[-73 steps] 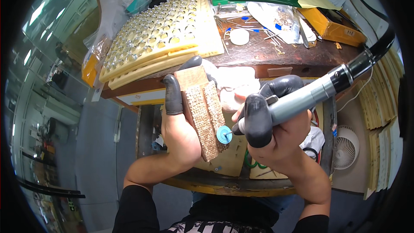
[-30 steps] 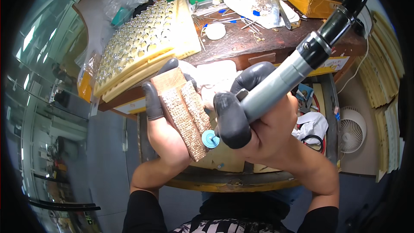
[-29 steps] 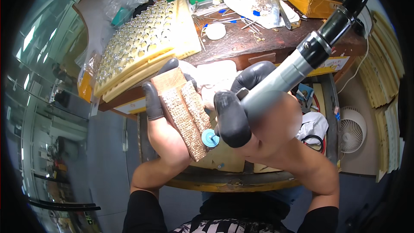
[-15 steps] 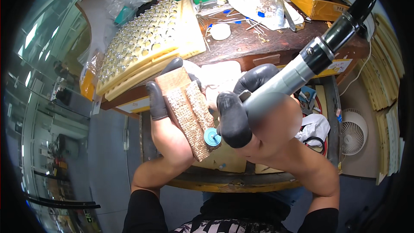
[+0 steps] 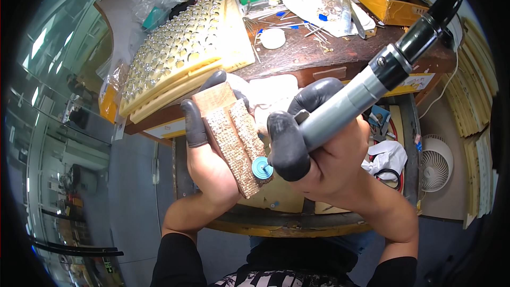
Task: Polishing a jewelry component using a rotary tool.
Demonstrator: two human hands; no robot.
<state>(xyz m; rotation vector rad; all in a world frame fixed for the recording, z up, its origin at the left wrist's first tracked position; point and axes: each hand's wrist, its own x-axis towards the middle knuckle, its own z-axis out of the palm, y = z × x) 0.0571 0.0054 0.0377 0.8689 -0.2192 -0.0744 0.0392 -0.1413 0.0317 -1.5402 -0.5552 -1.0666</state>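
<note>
Wooden block (image 5: 227, 138): gripped by my left hand (image 5: 213, 174)
Grey handpiece (image 5: 348, 105): snug in my right hand (image 5: 332, 157)
Blue disc (image 5: 260, 168): right by block's lower end

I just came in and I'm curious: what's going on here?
Someone's left grip holds a rough-faced wooden block. Their right grip holds a grey handpiece with a blue disc at its tip. The disc overlaps the block's lower end in this view, though I can't tell whether they touch.
</note>
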